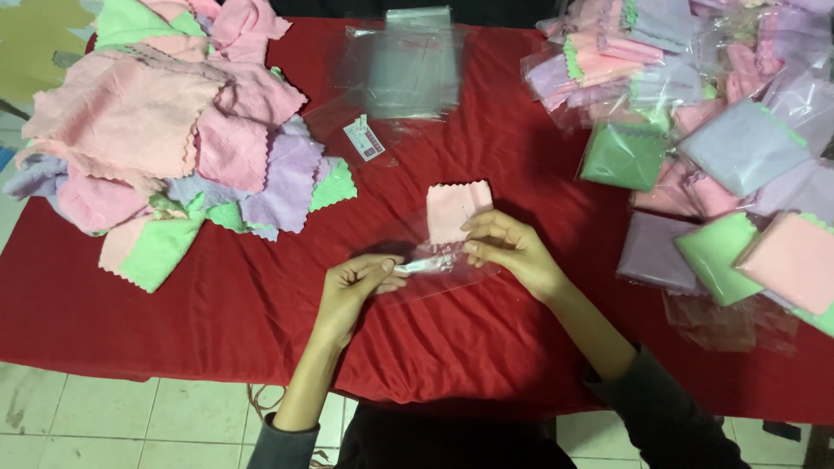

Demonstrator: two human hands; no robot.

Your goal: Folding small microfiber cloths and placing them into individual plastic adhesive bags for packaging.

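Left hand: fingers pinched together on the near left edge of the clear plastic bag, thumb on top.
Right hand: fingers closed on the bag's right side, fingertips pressing where the cloth enters it.
Folded pink cloth: lies flat at the middle of the worktop, its near part inside the bag's mouth, its far scalloped edge sticking out.
Clear plastic bag: flat on the red cloth, between the two hands.
Worktop: covered by a red cloth.
Loose cloth pile: pink, lilac and green squares heaped at the far left, well apart from the hands.
Empty bag stack: clear sleeves at the far middle, one with a small label.
Bagged cloths: filled packets in lilac, green and pink, piled at the right.
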